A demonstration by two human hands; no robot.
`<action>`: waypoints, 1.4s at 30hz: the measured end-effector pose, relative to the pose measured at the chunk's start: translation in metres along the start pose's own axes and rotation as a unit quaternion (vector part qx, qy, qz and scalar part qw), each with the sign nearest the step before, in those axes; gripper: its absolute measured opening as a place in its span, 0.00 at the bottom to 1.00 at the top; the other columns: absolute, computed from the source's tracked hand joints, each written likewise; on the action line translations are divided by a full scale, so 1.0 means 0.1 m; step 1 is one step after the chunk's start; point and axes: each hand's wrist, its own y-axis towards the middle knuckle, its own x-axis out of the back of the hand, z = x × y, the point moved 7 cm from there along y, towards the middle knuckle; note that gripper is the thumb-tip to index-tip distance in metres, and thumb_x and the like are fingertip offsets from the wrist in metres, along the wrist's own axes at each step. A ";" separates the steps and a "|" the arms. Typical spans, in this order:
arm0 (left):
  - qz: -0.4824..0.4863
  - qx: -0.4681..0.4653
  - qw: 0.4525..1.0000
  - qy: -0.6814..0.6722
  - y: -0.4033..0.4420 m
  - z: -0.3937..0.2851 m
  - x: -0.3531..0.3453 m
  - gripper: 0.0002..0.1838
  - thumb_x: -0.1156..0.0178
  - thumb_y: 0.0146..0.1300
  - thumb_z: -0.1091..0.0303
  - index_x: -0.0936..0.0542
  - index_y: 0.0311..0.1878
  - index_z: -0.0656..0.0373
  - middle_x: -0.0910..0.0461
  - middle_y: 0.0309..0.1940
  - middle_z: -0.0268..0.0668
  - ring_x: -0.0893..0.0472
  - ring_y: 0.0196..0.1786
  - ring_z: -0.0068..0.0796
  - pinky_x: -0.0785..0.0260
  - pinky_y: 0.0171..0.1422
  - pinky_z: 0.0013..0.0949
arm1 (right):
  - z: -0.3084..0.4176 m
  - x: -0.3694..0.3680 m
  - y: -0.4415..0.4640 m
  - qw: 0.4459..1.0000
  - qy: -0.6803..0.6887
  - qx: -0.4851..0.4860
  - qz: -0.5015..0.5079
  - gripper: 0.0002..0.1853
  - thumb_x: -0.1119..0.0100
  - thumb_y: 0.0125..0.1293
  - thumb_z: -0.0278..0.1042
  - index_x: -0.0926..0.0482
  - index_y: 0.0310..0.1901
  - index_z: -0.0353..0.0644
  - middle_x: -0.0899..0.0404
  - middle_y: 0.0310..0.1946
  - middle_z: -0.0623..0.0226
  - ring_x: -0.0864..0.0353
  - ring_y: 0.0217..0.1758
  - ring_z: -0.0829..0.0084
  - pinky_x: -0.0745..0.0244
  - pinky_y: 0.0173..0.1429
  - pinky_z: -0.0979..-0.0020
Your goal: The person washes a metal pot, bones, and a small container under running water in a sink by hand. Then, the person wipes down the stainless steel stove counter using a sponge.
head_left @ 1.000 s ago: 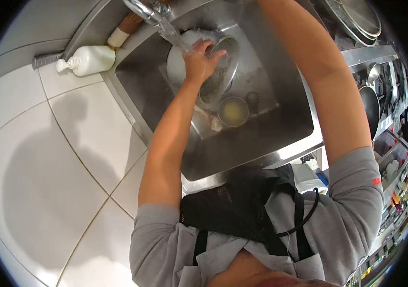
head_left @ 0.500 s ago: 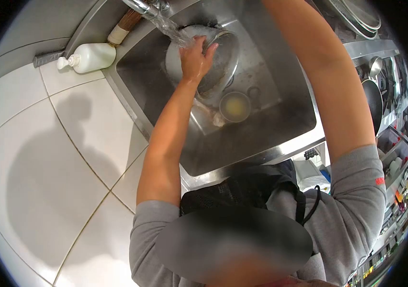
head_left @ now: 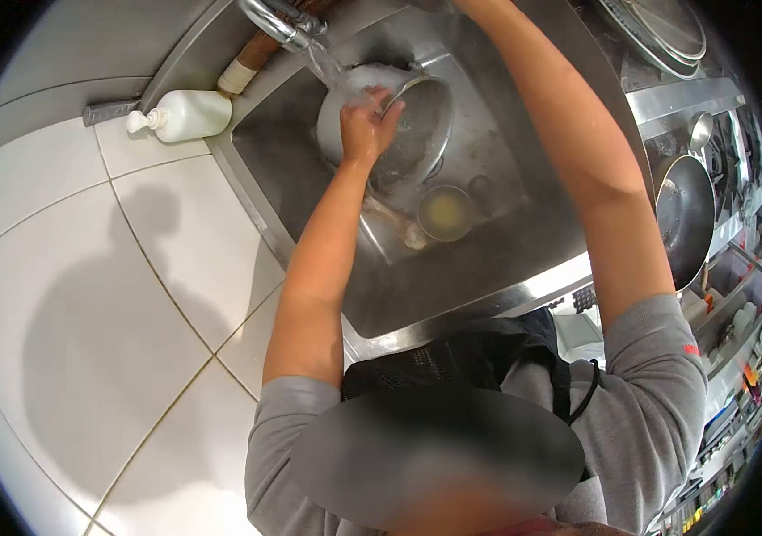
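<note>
My left hand (head_left: 366, 131) is in the sink under the running water, with thumb and fingers closed at the near-left rim of a round steel bowl (head_left: 434, 116). The bowl is tilted and partly covered by the hand. Beneath the water stream lies a whitish round piece (head_left: 332, 125), whose kind I cannot make out. My right forearm (head_left: 551, 89) reaches across the right side of the sink to the top edge of the view, where the hand is cut off. Lower in the sink sits a small round cup (head_left: 445, 214) with yellowish contents, beside a pale lump (head_left: 415, 237).
Water pours from a metal faucet (head_left: 278, 25). A white pump bottle (head_left: 189, 116) and a wooden-handled brush (head_left: 247, 64) lie along the sink's left edge (head_left: 251, 201). To the right are a black frying pan (head_left: 686, 223), a ladle (head_left: 701, 129) and round lids (head_left: 662, 36).
The view has shifted slightly. My left thumb has moved in against the bowl's rim. My right arm has swung leftward at the top, and more of the frying pan shows.
</note>
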 end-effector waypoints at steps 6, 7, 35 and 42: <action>-0.006 -0.012 0.999 0.030 -0.04 0.02 0.08 0.15 0.32 0.55 0.61 0.16 0.42 0.60 0.17 0.44 0.44 0.19 0.49 0.45 0.29 0.54 0.40 | 0.26 0.39 -0.67 0.972 0.227 -0.039 0.050 0.08 0.47 0.68 0.30 0.27 0.47 0.41 0.20 0.45 0.61 0.19 0.46 0.67 0.26 0.46 0.68; 0.008 0.021 1.000 0.017 -0.09 0.03 0.10 0.15 0.33 0.57 0.61 0.16 0.43 0.60 0.17 0.47 0.44 0.19 0.52 0.41 0.29 0.56 0.38 | 0.02 0.40 -0.96 0.952 0.251 -0.164 0.066 0.13 0.50 0.69 0.32 0.26 0.53 0.42 0.19 0.44 0.70 0.20 0.43 0.73 0.25 0.47 0.68; -0.032 -0.001 0.999 0.019 -0.39 -0.06 -0.14 0.24 0.45 0.46 0.78 0.15 0.48 0.53 0.18 0.53 0.36 0.24 0.61 0.42 0.48 0.72 0.56 | -1.42 -1.69 -4.41 0.816 -0.235 0.025 0.527 0.35 0.46 0.65 0.54 0.38 0.69 0.46 0.45 0.73 0.55 0.46 0.74 0.51 0.62 0.74 0.39; 0.145 -0.049 0.971 0.182 -0.42 -0.25 -0.80 0.22 0.42 0.48 0.74 0.14 0.47 0.43 0.19 0.56 0.25 0.30 0.68 0.38 0.60 0.73 0.69 | -0.65 -1.84 -4.95 0.645 0.169 -0.250 0.702 0.31 0.48 0.68 0.50 0.38 0.70 0.50 0.46 0.74 0.60 0.50 0.77 0.57 0.60 0.77 0.48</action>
